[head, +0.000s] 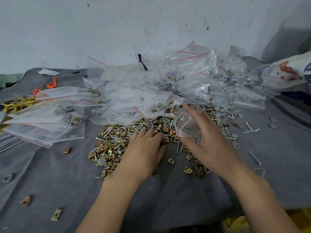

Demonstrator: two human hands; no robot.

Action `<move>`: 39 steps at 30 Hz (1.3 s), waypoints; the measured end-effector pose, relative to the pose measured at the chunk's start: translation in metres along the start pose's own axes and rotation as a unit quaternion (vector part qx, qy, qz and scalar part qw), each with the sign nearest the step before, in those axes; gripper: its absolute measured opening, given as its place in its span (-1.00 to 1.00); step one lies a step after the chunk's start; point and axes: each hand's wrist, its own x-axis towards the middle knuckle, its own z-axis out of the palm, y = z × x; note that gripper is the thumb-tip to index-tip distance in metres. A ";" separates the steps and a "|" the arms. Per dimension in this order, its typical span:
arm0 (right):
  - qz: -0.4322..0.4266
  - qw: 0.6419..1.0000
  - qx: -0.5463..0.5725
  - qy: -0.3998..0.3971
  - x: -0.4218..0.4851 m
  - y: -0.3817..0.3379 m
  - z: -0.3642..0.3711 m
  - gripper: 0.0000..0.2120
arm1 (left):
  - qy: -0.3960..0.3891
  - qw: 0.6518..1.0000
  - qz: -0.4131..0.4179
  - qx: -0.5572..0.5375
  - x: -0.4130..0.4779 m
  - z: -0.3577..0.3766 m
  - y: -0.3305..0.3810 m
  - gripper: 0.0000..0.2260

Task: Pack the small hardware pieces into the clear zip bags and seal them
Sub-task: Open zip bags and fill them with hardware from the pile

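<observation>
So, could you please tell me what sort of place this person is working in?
Most likely a small, informal hardware-packing bench: a grey cloth-covered table against a scuffed wall, a loose heap of metal clips and nails, and a pile of clear zip bags, some already filled.

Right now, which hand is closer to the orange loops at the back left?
Left. The left hand rests on the clip pile, right of and in front of the orange loops; the right hand, holding a zip bag, is farther right.
</observation>
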 end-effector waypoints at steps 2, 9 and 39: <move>-0.003 1.000 0.001 0.002 0.000 0.001 0.001 -0.35 | 0.038 0.991 -0.028 -0.128 0.003 -0.005 0.001 -0.78; -0.010 1.000 -0.003 0.001 0.001 0.002 0.005 -0.31 | 0.189 0.862 -0.104 -0.459 0.012 -0.024 0.011 -0.84; 0.018 1.000 0.008 0.011 0.001 -0.008 0.001 -0.29 | 0.049 0.996 -0.020 -0.070 -0.022 -0.017 -0.022 -0.75</move>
